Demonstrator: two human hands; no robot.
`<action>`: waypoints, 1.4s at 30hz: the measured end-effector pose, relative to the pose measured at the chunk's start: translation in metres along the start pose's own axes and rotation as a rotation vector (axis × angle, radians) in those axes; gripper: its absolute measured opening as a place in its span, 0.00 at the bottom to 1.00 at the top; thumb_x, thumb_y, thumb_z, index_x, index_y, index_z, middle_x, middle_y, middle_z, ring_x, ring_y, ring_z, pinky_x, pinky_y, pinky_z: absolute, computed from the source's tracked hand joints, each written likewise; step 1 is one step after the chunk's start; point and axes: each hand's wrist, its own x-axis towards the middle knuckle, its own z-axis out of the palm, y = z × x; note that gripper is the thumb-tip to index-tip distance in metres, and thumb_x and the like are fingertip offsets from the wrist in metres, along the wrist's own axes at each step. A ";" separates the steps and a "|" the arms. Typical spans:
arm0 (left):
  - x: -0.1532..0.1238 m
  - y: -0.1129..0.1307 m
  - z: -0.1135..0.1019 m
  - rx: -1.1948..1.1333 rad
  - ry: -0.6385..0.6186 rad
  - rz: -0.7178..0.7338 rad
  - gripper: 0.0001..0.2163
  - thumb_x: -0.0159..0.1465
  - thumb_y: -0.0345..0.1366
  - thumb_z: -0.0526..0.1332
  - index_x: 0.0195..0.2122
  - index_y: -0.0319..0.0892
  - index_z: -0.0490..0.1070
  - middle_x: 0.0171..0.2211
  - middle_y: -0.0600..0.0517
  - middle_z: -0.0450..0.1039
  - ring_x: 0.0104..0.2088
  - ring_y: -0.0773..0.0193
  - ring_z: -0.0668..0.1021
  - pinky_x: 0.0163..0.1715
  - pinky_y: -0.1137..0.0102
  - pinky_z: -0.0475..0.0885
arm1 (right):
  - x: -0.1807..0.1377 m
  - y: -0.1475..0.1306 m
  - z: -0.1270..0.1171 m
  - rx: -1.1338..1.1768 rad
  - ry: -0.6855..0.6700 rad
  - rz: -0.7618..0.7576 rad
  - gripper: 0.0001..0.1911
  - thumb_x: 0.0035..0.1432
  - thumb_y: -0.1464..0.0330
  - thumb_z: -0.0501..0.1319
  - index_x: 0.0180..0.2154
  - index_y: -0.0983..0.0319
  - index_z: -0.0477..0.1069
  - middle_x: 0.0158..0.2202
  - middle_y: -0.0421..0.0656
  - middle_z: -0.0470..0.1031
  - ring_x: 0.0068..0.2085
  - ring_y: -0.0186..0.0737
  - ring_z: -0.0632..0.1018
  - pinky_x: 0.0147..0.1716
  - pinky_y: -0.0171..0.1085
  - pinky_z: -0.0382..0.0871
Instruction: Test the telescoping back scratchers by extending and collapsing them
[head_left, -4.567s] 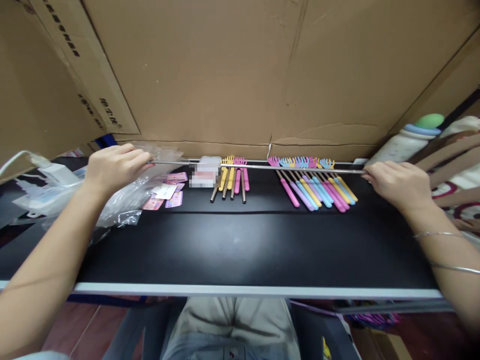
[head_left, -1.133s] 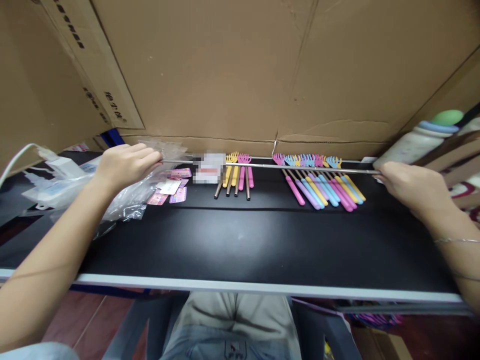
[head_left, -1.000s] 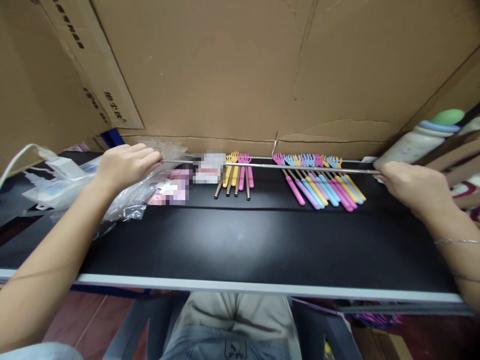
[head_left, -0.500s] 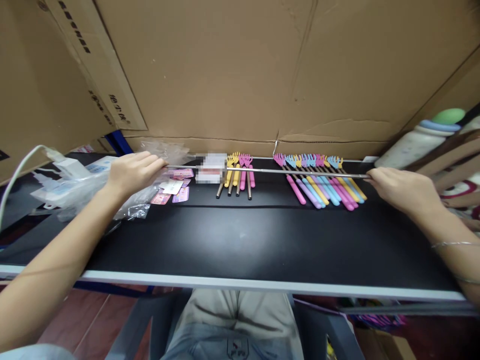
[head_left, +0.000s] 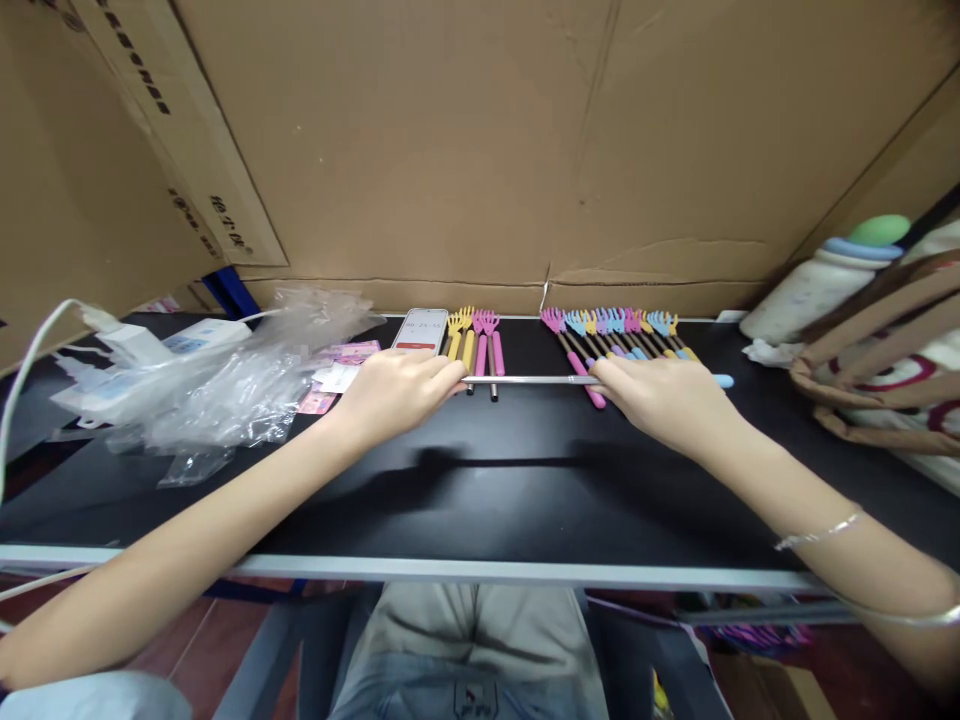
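Observation:
My left hand point(head_left: 409, 388) and my right hand point(head_left: 660, 395) are both closed around a telescopic back scratcher, held level above the black table. Its thin metal rod point(head_left: 525, 380) shows between the hands, and a light blue end point(head_left: 724, 381) sticks out past my right hand. Whatever is at its left end is hidden by my left hand. Behind my right hand lies a row of back scratchers point(head_left: 574, 360) in pink, purple, yellow and blue, their claw heads toward the wall. Beyond my left hand is a smaller group of yellow and pink back scratchers point(head_left: 480, 350) with some dark metal rods.
A phone point(head_left: 420, 330) lies behind my left hand. Crumpled clear plastic bags point(head_left: 232, 385), small cards point(head_left: 337, 378) and a white charger with cable point(head_left: 135, 340) are at left. On the right stand a tilted white bottle point(head_left: 810, 290) and a brown-handled bag point(head_left: 862, 370). Cardboard point(head_left: 450, 150) walls the back.
My hands have come closer together, left hand moving right and right hand moving left. The metal rod between them is much shorter, and both hands sit slightly nearer to me.

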 end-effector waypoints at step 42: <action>-0.028 -0.073 0.008 0.223 0.062 0.092 0.15 0.69 0.40 0.52 0.27 0.42 0.68 0.21 0.54 0.69 0.24 0.66 0.71 0.22 0.70 0.55 | -0.046 0.072 0.019 -0.162 -0.081 0.137 0.22 0.66 0.58 0.47 0.27 0.62 0.71 0.23 0.43 0.72 0.26 0.32 0.66 0.24 0.33 0.46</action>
